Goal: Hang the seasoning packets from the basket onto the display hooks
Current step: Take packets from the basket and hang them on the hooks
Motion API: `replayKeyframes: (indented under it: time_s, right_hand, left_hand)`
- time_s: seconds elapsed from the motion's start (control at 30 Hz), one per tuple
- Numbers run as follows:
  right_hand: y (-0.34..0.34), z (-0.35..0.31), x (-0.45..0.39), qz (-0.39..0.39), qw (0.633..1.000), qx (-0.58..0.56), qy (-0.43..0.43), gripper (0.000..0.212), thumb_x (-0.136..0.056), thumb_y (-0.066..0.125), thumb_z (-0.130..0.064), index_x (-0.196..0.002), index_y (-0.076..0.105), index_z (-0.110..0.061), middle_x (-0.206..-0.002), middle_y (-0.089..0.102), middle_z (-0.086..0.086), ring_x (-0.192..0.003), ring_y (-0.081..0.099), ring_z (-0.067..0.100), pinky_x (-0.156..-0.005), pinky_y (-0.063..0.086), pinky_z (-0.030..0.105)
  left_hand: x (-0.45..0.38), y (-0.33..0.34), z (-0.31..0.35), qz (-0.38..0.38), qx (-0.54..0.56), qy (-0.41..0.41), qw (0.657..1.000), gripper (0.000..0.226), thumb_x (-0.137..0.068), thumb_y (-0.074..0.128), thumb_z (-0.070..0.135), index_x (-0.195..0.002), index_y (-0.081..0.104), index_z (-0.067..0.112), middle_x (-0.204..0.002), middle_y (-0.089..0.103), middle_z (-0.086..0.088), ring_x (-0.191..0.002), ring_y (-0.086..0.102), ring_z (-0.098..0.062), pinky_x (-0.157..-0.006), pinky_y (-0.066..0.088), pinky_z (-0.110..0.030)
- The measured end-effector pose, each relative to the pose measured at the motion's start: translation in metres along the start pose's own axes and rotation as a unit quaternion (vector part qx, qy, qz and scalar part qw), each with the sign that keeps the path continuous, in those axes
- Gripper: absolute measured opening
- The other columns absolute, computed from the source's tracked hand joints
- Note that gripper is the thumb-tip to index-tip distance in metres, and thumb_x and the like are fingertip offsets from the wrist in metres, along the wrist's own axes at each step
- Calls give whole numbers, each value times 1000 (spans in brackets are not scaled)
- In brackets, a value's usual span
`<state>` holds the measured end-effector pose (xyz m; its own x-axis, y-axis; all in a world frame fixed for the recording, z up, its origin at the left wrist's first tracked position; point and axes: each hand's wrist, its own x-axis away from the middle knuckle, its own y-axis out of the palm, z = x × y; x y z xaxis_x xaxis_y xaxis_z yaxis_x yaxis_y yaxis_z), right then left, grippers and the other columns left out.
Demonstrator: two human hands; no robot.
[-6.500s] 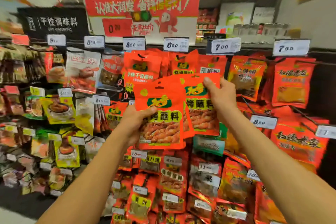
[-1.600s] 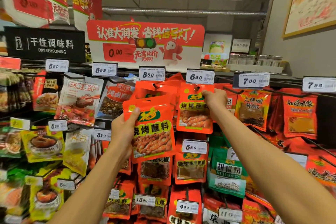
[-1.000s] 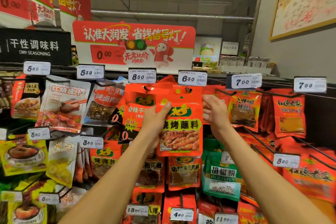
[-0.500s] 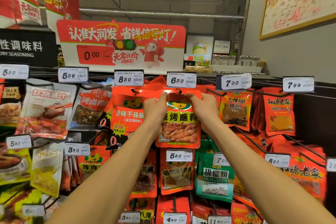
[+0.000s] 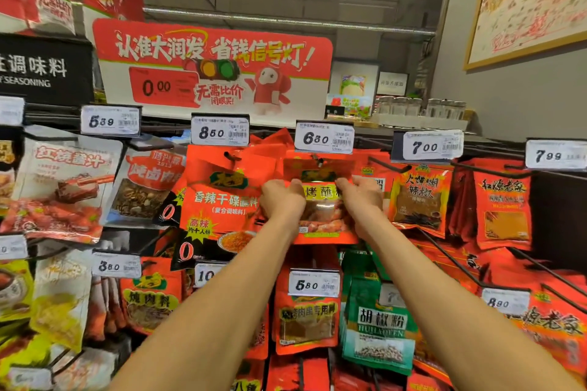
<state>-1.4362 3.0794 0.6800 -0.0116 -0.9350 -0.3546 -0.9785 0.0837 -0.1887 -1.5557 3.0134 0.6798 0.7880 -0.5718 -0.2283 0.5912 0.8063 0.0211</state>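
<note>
1. An orange seasoning packet [image 5: 320, 209] is being held against the display under the 6.80 price tag [image 5: 324, 137], between the spicy dip packets [image 5: 222, 197] on the left and the chili powder packets [image 5: 419, 197] on the right.
2. The packet's left edge is being gripped by the left hand [image 5: 281, 200] and its right edge by the right hand [image 5: 360, 198]; the fingers of both are being kept curled round those edges, with the printed face showing between them.
3. The top hole of the packet is being carried at the tip of the display hook [image 5: 317, 159], above both sets of fingers; whether the hook is already through the hole cannot be told.
4. The step is judged to be best done by the packet being kept level and flat, so that the hole is being lined up squarely with the hook before it is being pushed farther back.
5. Both grips are judged to be best released only once the packet is hanging freely on the hook.
6. The basket is not being shown in this view.
</note>
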Motion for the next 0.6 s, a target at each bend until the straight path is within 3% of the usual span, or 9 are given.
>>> replayKeyframes:
  time_s: [0.1, 0.13, 0.2, 0.27, 0.33, 0.43, 0.5, 0.53, 0.6]
  right_hand:
    - [13, 1, -22, 4, 1000, -6, 6, 31, -94, 63, -27, -67, 58, -11, -38, 56, -4, -33, 55, 13, -32, 34, 15]
    - [17, 2, -29, 10, 1000, 7, 6, 35, -94, 65, -28, -64, 57, -11, -35, 53, -6, -31, 53, 11, -29, 29, 14]
    - [24, 3, -44, 24, 999, 43, 15, 37, -90, 69, -34, -62, 62, -10, -47, 60, -4, -50, 63, 17, -42, 38, 20]
    - [30, 3, -53, 11, 997, 68, 36, 27, -89, 70, -32, -74, 68, -10, -73, 67, 4, -72, 62, 23, -63, 44, 27]
    - [32, 7, -56, 1, 997, 62, 52, 16, -88, 65, -21, -75, 64, -13, -80, 64, 9, -79, 59, 24, -73, 48, 35]
    - [21, 14, -42, -17, 997, 22, 66, 19, -90, 56, -13, -72, 62, -14, -70, 64, 8, -61, 60, 23, -60, 50, 32]
    - [5, 15, -28, -36, 997, 4, 72, 24, -93, 52, -12, -72, 65, -10, -59, 65, 6, -46, 58, 20, -50, 48, 28]
    - [-5, 15, -22, -37, 997, 4, 64, 25, -95, 51, -13, -78, 69, -6, -61, 68, 7, -47, 62, 18, -52, 49, 27]
    - [-25, 10, -11, -19, 999, 21, 40, 23, -97, 55, -15, -98, 74, -3, -89, 75, 11, -75, 70, 21, -72, 53, 30]
  left_hand:
    - [-23, 23, 4, -9, -35, -41, 999, 33, -97, 62, 25, -117, 67, -1, -122, 68, -22, -113, 65, -38, -89, 51, -33]
    - [-29, 28, 5, -16, -33, -53, 998, 39, -99, 58, 24, -129, 59, -1, -131, 64, -21, -121, 62, -36, -98, 48, -34]
    - [-38, 38, 9, -20, -9, -72, 997, 43, -101, 53, 19, -140, 48, 1, -140, 58, -18, -128, 57, -34, -108, 44, -39]
    - [-43, 45, 11, -39, 47, -91, 994, 44, -103, 47, 10, -145, 40, 0, -144, 54, -20, -128, 56, -37, -108, 44, -45]
    - [-42, 47, 12, -52, 69, -98, 991, 44, -104, 43, 7, -147, 37, -2, -144, 54, -21, -127, 57, -37, -107, 46, -47]
    - [-34, 41, 12, -73, 51, -93, 992, 46, -102, 46, 6, -146, 37, -4, -143, 52, -21, -127, 54, -35, -104, 46, -41]
    - [-27, 32, 12, -97, 28, -88, 991, 44, -100, 50, 9, -142, 45, -5, -138, 56, -22, -123, 58, -35, -92, 50, -38]
    - [-21, 28, 13, -109, 14, -78, 991, 40, -99, 53, 10, -137, 51, -4, -134, 60, -22, -120, 61, -36, -86, 52, -35]
    - [-6, 19, 15, -119, 1, -61, 991, 37, -97, 56, 8, -132, 57, -2, -131, 64, -22, -117, 64, -36, -90, 57, -38]
